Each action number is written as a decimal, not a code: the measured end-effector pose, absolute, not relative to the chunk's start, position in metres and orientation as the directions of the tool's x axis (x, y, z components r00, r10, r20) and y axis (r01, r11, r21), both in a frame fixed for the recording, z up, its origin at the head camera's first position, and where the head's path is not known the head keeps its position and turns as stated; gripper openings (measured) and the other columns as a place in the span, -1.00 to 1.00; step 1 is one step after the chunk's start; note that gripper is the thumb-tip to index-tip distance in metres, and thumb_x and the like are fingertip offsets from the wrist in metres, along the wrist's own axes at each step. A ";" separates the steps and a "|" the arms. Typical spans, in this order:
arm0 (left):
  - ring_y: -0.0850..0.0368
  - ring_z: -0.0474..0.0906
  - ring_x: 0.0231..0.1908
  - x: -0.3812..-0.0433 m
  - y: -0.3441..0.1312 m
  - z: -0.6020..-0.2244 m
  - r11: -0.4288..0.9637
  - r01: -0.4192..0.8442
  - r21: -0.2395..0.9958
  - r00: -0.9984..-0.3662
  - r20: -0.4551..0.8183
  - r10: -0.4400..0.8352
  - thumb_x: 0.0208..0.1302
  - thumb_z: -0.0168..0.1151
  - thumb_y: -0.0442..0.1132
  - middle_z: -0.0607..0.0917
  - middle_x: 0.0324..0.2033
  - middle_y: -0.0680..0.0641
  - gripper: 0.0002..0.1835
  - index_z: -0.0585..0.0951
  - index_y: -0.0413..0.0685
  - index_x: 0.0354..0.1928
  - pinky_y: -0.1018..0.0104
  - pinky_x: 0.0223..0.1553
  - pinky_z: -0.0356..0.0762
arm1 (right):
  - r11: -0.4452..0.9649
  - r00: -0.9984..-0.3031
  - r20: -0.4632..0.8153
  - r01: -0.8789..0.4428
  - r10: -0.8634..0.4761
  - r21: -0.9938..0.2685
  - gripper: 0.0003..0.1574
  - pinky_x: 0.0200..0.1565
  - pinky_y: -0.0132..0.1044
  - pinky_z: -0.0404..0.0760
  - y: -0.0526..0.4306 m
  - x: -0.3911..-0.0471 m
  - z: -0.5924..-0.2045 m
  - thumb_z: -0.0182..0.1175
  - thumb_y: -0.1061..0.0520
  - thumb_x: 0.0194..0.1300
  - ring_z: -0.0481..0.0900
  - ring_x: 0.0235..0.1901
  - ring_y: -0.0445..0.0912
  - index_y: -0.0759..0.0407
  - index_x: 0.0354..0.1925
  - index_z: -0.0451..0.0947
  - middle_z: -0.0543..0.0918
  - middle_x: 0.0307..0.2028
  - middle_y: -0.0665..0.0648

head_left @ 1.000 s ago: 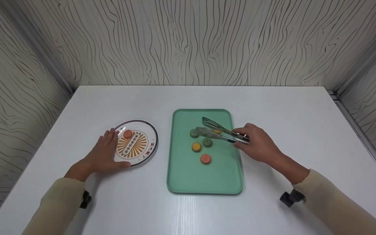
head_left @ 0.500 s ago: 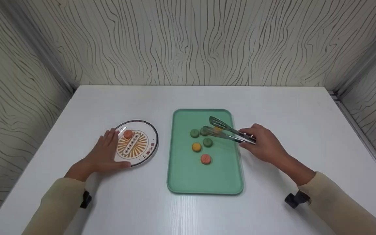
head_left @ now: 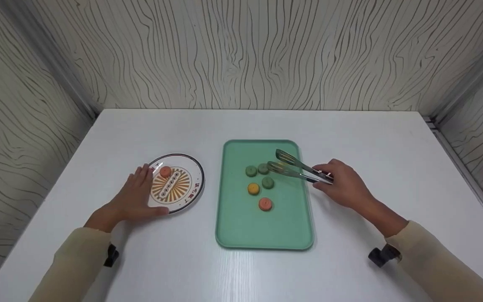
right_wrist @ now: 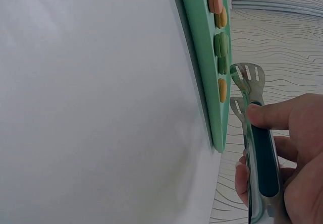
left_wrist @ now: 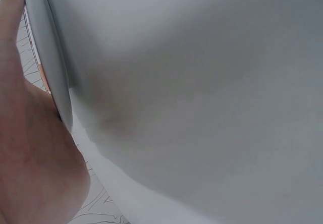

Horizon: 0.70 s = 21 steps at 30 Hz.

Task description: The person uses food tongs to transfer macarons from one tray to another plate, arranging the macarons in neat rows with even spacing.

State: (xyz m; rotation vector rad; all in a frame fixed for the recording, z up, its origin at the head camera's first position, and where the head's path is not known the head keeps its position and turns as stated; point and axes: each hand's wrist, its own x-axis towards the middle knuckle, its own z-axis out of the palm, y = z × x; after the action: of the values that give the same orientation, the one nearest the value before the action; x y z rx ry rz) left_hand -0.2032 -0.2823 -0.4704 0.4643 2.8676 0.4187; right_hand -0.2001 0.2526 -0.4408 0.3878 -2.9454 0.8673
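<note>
White table (head_left: 162,264), green tray (head_left: 262,230); right grip (head_left: 344,184) round tongs (right_wrist: 266,158) over yellow macaron (right_wrist: 222,90), left grip (head_left: 134,197) loose on plate (head_left: 194,171).

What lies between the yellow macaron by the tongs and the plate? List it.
Left of the yellow macaron lie two green macarons, then the tray rim and tabletop. The tongs hover above; the left hand is off that path.

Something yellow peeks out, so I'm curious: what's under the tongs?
From the head view, a yellow macaron and green tray lie beneath the tongs, which cover much of that macaron.
</note>
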 end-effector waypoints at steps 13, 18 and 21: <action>-0.44 -0.31 0.54 -0.203 -0.281 -0.469 0.912 0.279 0.301 -0.929 -0.155 0.336 0.08 0.29 0.48 -0.18 0.55 -0.49 0.43 -0.14 -0.53 0.53 -0.31 0.49 -0.25 | 0.818 -0.964 0.117 -0.263 -0.237 -0.512 -0.56 -0.31 -0.18 0.44 0.255 -0.204 -0.445 0.43 0.24 0.20 0.49 -0.34 -0.02 0.31 0.07 0.69 0.59 -0.29 0.17; -0.42 -0.33 0.54 -0.203 -0.282 -0.468 0.911 0.277 0.305 -0.928 -0.160 0.335 0.08 0.29 0.48 -0.20 0.55 -0.48 0.43 -0.15 -0.52 0.53 -0.29 0.50 -0.26 | 0.817 -0.962 0.124 -0.271 -0.242 -0.508 -0.58 -0.30 -0.17 0.46 0.254 -0.206 -0.447 0.44 0.24 0.19 0.51 -0.33 -0.01 0.30 0.04 0.70 0.60 -0.31 0.16; -0.42 -0.33 0.54 -0.203 -0.282 -0.468 0.912 0.272 0.307 -0.929 -0.162 0.332 0.07 0.29 0.48 -0.20 0.55 -0.47 0.43 -0.16 -0.51 0.54 -0.28 0.50 -0.27 | 0.817 -0.964 0.123 -0.266 -0.236 -0.512 -0.59 -0.29 -0.17 0.46 0.254 -0.206 -0.448 0.44 0.25 0.19 0.52 -0.32 0.00 0.30 0.03 0.70 0.60 -0.30 0.17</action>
State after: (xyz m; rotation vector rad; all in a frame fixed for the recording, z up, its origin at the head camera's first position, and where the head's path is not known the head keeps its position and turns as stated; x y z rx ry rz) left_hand -0.2028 -0.2820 -0.4683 0.4579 2.8635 0.4147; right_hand -0.2062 0.2541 -0.4479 0.4070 -2.9434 0.8411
